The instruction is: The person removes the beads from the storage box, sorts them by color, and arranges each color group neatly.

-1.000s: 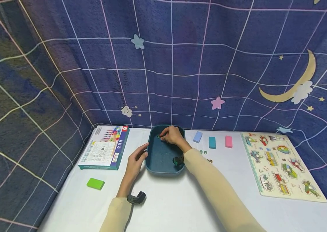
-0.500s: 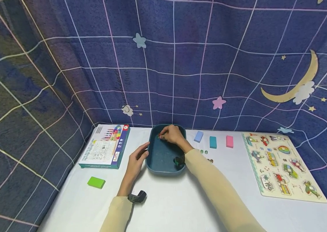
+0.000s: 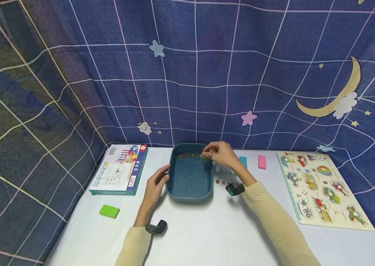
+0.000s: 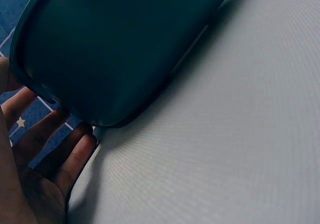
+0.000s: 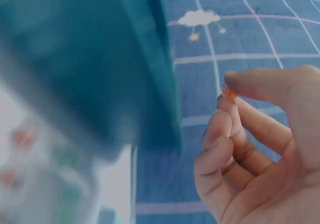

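Note:
A dark teal bin (image 3: 191, 181) stands on the white table. Along its back wall, several small red and green marbles (image 3: 189, 156) lie in a row on the floor of the bin. My left hand (image 3: 154, 186) rests at the bin's left side, its spread fingers (image 4: 77, 156) touching the outer wall in the left wrist view. My right hand (image 3: 222, 154) is at the back right rim. Thumb and index finger pinch a small orange glassy marble (image 5: 229, 92), while the other fingers curl below. More marbles (image 3: 223, 183), reddish and greenish, lie on the table right of the bin.
A teal block (image 3: 243, 162), partly behind the right hand, and a pink block (image 3: 262, 162) lie at the back. A wooden picture puzzle (image 3: 323, 192) lies far right. At left are a printed box (image 3: 117, 170) and a green block (image 3: 109, 211). A patterned curtain (image 3: 207, 92) hangs behind.
My right hand has moved right, from the back left inside the bin to its right rim, uncovering the row of marbles. The left hand has stayed at the bin's side.

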Available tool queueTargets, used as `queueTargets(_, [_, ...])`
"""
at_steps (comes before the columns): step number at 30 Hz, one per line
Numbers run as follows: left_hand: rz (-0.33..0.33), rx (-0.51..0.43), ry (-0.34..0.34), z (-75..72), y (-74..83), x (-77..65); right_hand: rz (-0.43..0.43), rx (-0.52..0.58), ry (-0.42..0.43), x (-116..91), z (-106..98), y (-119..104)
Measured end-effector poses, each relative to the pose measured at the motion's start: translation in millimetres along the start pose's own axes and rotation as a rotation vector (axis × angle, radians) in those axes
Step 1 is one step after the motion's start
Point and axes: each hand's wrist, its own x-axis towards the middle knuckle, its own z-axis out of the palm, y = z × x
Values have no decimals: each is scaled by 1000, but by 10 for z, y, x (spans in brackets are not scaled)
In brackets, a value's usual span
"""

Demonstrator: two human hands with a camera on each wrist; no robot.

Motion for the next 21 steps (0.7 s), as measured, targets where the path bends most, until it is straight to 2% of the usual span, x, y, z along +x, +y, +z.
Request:
queueTargets(5, [-10, -2, 5, 19, 13, -3, 27, -61, 49, -449, -222, 437])
queueTargets(8, [-19, -1, -9, 33, 1, -9, 60, -65, 56, -744, -329, 724])
queueTargets(12, [-18, -5, -12, 46, 0, 2, 96, -62, 51, -1084, -440, 996])
queueTargets(16, [-19, 1, -4, 42, 14, 14, 83, -121, 59, -1281, -478, 1145])
queueTargets(21, [-30, 8, -4, 24, 9, -3, 65, -140, 65, -1362, -451, 1191])
